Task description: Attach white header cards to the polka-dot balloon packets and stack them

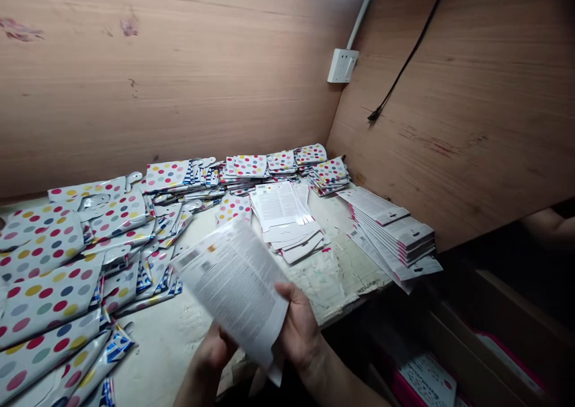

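Both of my hands hold one white printed card (236, 284) with small grey text, tilted up over the table's front edge. My right hand (299, 329) grips its lower right side, thumb on the face. My left hand (211, 353) is under its lower left edge, mostly hidden behind the card. Polka-dot packets (45, 275) lie heaped to the left.
A stack of white printed cards (285, 218) lies at table centre, and a fanned stack (395, 233) sits at the right edge. More dotted packets (274, 164) line the wooden back wall (179, 71). A socket (342, 65) hangs in the corner. A box with cards (426, 380) stands lower right.
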`<state>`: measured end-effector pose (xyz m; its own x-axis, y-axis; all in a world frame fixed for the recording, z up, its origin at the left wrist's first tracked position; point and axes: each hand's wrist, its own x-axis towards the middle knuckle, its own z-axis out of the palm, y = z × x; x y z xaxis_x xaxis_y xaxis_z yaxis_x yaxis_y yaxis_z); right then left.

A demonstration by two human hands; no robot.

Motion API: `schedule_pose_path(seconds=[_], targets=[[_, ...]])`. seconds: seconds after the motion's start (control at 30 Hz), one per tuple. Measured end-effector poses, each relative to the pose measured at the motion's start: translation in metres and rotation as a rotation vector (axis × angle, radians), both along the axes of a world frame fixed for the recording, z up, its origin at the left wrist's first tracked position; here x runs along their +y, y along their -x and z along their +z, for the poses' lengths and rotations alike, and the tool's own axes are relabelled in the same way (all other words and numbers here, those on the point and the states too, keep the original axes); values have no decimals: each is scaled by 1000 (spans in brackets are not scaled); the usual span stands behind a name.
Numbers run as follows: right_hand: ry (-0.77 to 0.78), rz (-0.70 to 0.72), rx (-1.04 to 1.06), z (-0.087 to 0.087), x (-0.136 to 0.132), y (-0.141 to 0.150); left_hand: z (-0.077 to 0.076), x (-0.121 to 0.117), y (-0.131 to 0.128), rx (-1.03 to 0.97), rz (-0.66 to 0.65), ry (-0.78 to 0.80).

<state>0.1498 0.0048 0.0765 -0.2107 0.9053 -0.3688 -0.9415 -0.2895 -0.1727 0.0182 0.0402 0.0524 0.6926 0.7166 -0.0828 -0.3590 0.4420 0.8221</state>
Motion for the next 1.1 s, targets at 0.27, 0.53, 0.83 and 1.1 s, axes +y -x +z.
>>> schedule_pose_path(seconds=[0.27,0.53,0.83,1.1], targets=[[-401,439,-407,22,-42,-29,-8,0,8,-158,253,44],[-9,144,-2702,11,52,-257,-30,10,29,235,502,195],[267,279,-2728,-64,22,-319,-29,-48,-55,-284,-216,436],[202,91,-2695,-73,-25,-318,-38,23,-241,-291,-300,658]])
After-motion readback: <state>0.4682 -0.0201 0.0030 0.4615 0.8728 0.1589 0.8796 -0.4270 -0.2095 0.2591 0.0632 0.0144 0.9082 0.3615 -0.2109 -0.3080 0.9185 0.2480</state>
